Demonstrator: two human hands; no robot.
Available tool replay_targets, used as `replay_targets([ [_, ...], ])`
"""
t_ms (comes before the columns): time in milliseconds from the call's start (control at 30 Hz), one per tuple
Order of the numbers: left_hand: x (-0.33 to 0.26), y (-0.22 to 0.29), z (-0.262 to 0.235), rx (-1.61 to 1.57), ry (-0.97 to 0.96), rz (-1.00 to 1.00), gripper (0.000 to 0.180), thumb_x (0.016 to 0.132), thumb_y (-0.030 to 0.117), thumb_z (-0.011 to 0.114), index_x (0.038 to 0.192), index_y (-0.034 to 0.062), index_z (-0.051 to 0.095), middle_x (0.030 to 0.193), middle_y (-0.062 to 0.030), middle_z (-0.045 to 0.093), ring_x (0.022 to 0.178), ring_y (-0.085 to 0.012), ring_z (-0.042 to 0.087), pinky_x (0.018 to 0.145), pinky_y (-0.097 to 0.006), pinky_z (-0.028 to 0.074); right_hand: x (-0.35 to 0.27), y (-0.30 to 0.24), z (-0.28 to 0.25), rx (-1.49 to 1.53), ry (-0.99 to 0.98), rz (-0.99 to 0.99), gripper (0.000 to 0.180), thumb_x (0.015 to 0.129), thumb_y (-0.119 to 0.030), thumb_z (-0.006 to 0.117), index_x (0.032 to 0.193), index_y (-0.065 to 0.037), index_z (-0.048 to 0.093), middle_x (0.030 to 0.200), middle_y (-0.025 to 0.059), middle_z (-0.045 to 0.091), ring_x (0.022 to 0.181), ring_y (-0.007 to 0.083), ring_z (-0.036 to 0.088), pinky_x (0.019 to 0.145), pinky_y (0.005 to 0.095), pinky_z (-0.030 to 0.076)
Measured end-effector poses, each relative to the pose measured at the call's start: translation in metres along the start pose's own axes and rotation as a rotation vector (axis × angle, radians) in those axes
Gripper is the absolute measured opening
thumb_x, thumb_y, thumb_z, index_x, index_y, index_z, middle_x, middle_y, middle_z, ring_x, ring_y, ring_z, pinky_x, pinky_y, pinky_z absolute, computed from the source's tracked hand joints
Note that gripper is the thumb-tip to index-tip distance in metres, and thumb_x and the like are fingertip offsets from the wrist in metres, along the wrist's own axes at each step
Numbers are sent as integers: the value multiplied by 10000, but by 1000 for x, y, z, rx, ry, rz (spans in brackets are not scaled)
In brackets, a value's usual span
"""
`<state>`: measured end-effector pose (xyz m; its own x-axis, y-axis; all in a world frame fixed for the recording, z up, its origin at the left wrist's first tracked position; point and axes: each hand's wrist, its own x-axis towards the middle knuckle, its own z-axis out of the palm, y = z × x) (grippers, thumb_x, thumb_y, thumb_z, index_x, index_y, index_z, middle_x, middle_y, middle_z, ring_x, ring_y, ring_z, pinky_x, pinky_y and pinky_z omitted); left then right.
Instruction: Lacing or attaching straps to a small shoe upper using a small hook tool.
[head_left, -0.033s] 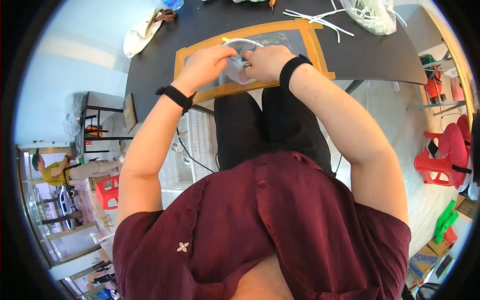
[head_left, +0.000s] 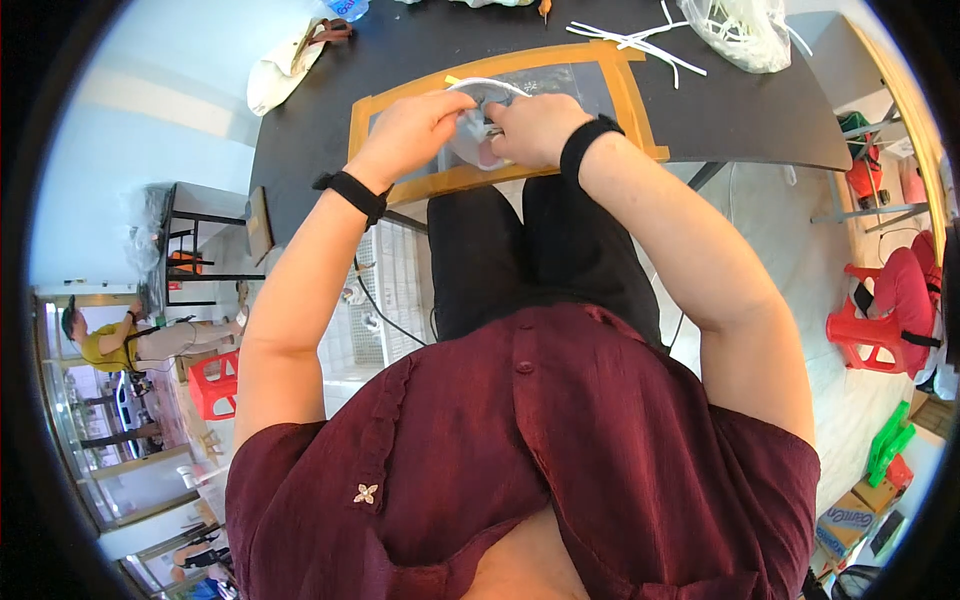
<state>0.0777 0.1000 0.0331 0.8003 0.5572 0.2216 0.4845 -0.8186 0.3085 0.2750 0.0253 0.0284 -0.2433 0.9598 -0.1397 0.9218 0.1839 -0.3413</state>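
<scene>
Handling translucent plastic film (head_left: 469,148) above a worktop (head_left: 740,120).
Left hand (head_left: 408,128): fingers are pinching it; right hand (head_left: 540,130): whether fingers are grasping, indiscernible.

My left hand (head_left: 408,132) and right hand (head_left: 545,128) hold a clear plastic piece (head_left: 466,148) over the dark table (head_left: 420,50).
A white strip (head_left: 490,80) curves between them along its far side; brownish-orange tape (head_left: 632,105) forms a frame beneath. Loose white strips (head_left: 640,41) and a full clear bag (head_left: 748,38) lie beyond, to my right; a cream bag (head_left: 280,78) sits at the left edge.
</scene>
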Motion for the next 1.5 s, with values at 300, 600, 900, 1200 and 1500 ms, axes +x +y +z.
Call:
replay_targets([
  [300, -5, -7, 10, 114, 37, 55, 291, 837, 100, 586, 1126, 82, 603, 982, -125, 673, 877, -308, 648, 757, -369, 508, -28, -10, 45, -150, 553, -106, 145, 824, -138, 608, 949, -94, 551, 896, 87, 537, 716, 246, 668, 602, 359, 538],
  [600, 1, 12, 12, 60, 3, -188, 181, 868, 251, 624, 897, 74, 602, 890, -114, 617, 791, -331, 615, 677, -419, 482, -29, -8, 55, -82, 605, -285, 107, 828, -134, 605, 901, -71, 558, 892, 81, 548, 648, 250, 658, 599, 368, 541],
  [900, -4, 6, 19, 64, 41, -199, 301, 887, 354, 613, 814, 61, 617, 879, -113, 568, 804, -340, 599, 679, -431, 469, -30, -11, 52, -81, 537, -251, 148, 808, -83, 607, 939, -54, 544, 884, 89, 542, 633, 250, 656, 585, 366, 540],
  [1200, 5, 22, 29, 158, 80, -395, 339, 906, 366, 562, 773, 77, 678, 940, -110, 609, 824, -346, 630, 703, -464, 501, -28, -11, 54, -73, 508, -240, 171, 819, -95, 601, 972, -46, 543, 894, 94, 545, 637, 252, 660, 585, 364, 539],
  [1500, -12, 9, 37, 29, 144, -326, 182, 876, 187, 582, 820, 18, 619, 940, -162, 570, 880, -378, 591, 733, -455, 473, -27, -11, 57, -4, 558, -238, 243, 840, -98, 580, 1075, -41, 562, 933, 106, 561, 663, 264, 665, 589, 369, 543],
])
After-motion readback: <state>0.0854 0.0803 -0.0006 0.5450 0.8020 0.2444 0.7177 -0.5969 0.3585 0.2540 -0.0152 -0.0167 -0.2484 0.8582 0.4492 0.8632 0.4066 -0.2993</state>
